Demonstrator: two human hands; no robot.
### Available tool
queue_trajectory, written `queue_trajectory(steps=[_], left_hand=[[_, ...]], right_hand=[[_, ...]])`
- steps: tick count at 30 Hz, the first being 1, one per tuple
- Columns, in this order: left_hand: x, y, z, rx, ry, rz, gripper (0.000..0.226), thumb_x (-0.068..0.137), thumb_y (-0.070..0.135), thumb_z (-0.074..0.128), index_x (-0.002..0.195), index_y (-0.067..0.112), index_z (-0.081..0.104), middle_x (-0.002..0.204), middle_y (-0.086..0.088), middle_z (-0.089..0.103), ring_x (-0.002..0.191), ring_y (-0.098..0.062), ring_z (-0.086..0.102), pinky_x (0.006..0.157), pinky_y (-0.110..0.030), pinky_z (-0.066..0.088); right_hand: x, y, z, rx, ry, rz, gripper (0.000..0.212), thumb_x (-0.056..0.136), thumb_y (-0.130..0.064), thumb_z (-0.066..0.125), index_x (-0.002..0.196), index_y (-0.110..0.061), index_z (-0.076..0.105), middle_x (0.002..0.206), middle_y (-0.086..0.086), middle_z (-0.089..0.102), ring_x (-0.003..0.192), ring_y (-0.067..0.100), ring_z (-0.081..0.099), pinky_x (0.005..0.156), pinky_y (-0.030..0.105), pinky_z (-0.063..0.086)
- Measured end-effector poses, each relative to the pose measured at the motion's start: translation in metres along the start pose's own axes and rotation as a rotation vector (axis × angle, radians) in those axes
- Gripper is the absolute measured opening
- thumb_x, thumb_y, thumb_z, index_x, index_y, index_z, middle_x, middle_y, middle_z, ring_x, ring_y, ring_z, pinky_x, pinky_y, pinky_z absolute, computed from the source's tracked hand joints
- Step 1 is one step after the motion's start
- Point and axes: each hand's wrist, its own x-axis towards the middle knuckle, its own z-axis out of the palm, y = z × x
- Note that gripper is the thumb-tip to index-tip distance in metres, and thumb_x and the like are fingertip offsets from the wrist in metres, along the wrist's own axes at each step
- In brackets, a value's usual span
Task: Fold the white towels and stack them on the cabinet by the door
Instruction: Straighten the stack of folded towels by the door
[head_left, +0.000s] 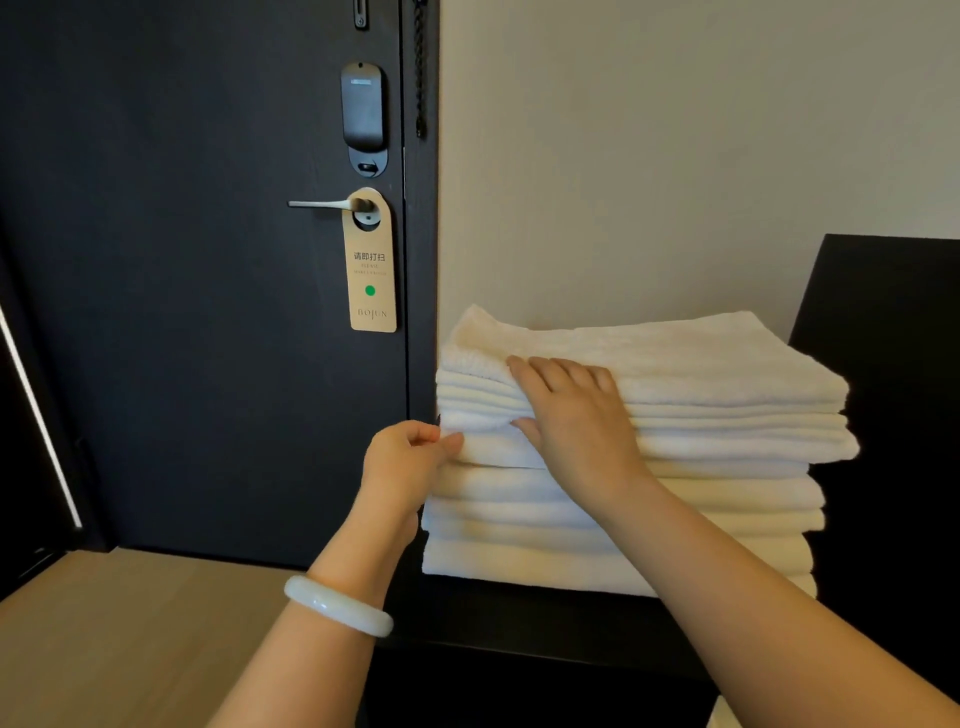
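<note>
Left hand (408, 454), right hand (574, 415) grip one towel stack (727, 457).

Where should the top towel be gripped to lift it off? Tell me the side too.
Grip the top towel by its folded front edge, coming from the front, fingers above, thumb beneath. It lies flat against the wall, so only front and left edges are open.

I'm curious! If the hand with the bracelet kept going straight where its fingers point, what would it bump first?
The stack of white towels: the left hand is touching it, pinching a towel's edge at the near corner.
</note>
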Motion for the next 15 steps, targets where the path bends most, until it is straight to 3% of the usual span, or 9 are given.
queue_trajectory(steps=[4,8,12,15], left_hand=[[-0.004,0.003,-0.005,-0.016,-0.039,-0.046,0.012,0.091,0.014,0.07,0.084,0.004,0.067,0.091,-0.011,0.07,0.09,-0.025,0.065,0.073,-0.03,0.05],[-0.009,0.003,-0.01,-0.072,-0.102,-0.089,0.015,0.093,0.014,0.066,0.097,0.001,0.071,0.096,-0.009,0.073,0.093,-0.022,0.067,0.074,-0.028,0.051],[-0.012,0.01,-0.006,-0.196,-0.095,-0.101,0.011,0.094,0.008,0.064,0.086,0.004,0.07,0.075,0.0,0.072,0.07,-0.01,0.065,0.063,-0.022,0.049],[-0.012,0.006,-0.008,-0.277,-0.091,-0.168,0.01,0.093,0.006,0.063,0.087,0.002,0.071,0.08,-0.005,0.071,0.075,-0.016,0.063,0.069,-0.026,0.051]], right_hand=[[-0.007,-0.003,0.002,-0.026,-0.013,-0.024,0.062,0.079,-0.039,0.077,0.132,-0.015,0.055,0.115,0.003,0.063,0.102,0.029,0.06,0.087,0.043,0.047],[-0.009,-0.003,-0.002,-0.064,-0.108,-0.043,0.08,0.084,-0.063,0.048,0.146,-0.014,0.038,0.129,0.005,0.053,0.116,0.029,0.052,0.101,0.046,0.04],[-0.012,-0.005,-0.003,-0.096,-0.155,-0.036,0.091,0.081,-0.069,0.052,0.15,-0.012,0.032,0.135,0.008,0.049,0.121,0.031,0.048,0.106,0.048,0.036],[-0.013,-0.007,0.0,-0.098,-0.189,-0.029,0.089,0.082,-0.066,0.054,0.149,-0.011,0.033,0.135,0.011,0.048,0.122,0.033,0.048,0.107,0.05,0.035]])
